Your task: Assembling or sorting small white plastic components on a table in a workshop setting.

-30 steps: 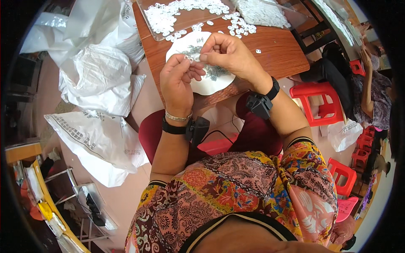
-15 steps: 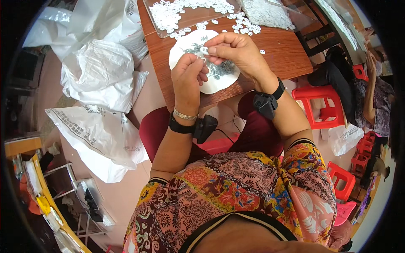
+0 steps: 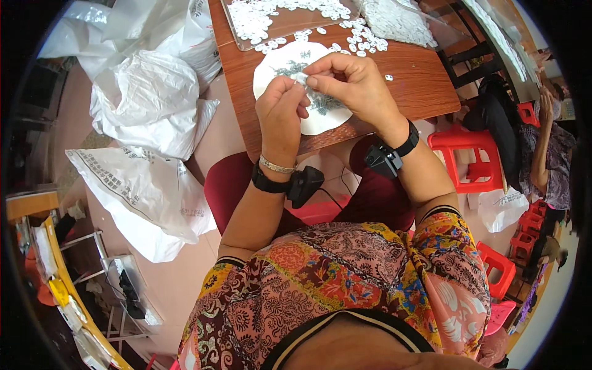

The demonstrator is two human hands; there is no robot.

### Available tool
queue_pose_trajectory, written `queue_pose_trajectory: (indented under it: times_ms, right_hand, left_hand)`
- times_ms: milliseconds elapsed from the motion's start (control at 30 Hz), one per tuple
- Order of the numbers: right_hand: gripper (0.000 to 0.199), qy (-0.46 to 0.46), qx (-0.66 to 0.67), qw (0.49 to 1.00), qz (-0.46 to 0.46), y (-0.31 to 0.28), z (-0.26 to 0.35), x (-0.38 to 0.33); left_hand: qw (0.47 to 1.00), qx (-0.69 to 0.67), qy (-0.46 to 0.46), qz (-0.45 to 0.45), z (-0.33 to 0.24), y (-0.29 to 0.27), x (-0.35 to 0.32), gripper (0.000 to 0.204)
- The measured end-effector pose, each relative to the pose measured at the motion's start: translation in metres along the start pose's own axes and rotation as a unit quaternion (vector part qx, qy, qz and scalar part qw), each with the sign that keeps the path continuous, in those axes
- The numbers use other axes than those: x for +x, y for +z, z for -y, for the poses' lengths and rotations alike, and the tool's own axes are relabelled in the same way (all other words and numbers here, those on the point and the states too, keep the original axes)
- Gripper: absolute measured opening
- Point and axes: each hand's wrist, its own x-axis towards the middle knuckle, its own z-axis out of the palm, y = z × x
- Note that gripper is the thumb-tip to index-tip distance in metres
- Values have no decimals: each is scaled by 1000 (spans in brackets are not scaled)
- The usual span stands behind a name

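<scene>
My right hand (image 3: 365,91) pinches a small white plastic piece (image 3: 300,78) between thumb and index finger. My left hand (image 3: 280,117) is closed at the same spot, its thumb and index fingertips against the piece; whether it also holds a smaller part is hidden. Both hands are above a round white plate (image 3: 264,73). Small grey metal-looking pieces (image 3: 324,106) lie heaped on that plate, partly covered by my fingers.
The plate rests on a brown wooden table (image 3: 425,92). Beyond it are a clear tray (image 3: 240,43) of white oval pieces, loose white pieces (image 3: 364,42) and a clear bag (image 3: 398,23) full of them. White sacks (image 3: 145,102) stand left; a red stool (image 3: 465,157) and another person (image 3: 546,148) are right.
My hands have come together, and the white piece, held apart from my left fingertips before, now sits between both hands' fingertips. The whole view has shifted slightly.
</scene>
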Motion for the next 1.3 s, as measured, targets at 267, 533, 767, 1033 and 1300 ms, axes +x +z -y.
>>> queue_pose_trajectory:
  times_ms: [267,533,767,1033,1300]
  right_hand:
    - [19,-37,-5,999,19,0,-4,-1]
    - [20,-62,-59,994,64,-8,-1,0]
    - [26,-188,-257,948,-1,6,1,-3]
    - [26,-190,-274,943,3,4,3,-5]
    - [20,-202,-260,944,8,3,0,-5]
  left_hand:
    - [997,-72,-31,-3,0,4,-3,17]
    - [998,-32,-23,45,-5,1,-1,21]
    - [999,-17,-12,28,0,5,-2,22]
    - [999,-49,-16,15,-1,4,-2,22]
    - [1000,-12,9,20,-1,3,-4,23]
